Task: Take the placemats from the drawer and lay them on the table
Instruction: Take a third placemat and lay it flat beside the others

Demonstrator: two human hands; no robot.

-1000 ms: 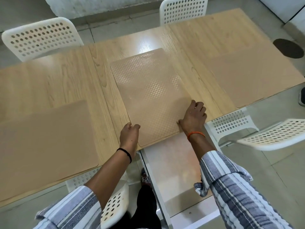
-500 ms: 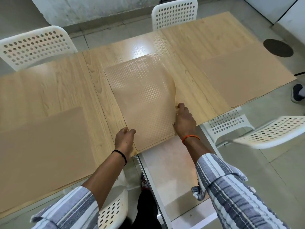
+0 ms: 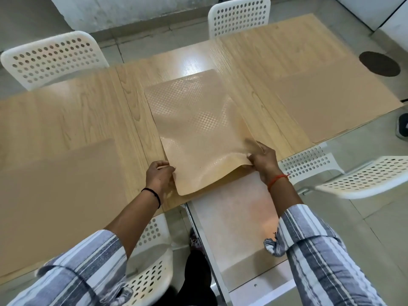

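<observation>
A tan placemat (image 3: 194,129) with a shiny dotted pattern lies in the middle of the wooden table (image 3: 72,111), its near end lifted and curled. My left hand (image 3: 160,175) pinches its near left edge. My right hand (image 3: 262,160) grips its near right corner, raised off the table. Two plain tan placemats lie flat: one on the left (image 3: 57,195), one on the right (image 3: 335,102). The open drawer (image 3: 234,235) sticks out under the table's near edge below my hands, its pale bottom showing.
White perforated chairs stand around the table: far left (image 3: 53,58), far middle (image 3: 239,16), near right (image 3: 364,175) and one under my left arm (image 3: 150,279). A dark round floor cover (image 3: 379,63) lies at the right. A shoe (image 3: 402,127) shows at the right edge.
The middle placemat lay flat under both hands a second ago. My right hand has since peeled up its right edge, and now both hands hold the near end lifted and curled.
</observation>
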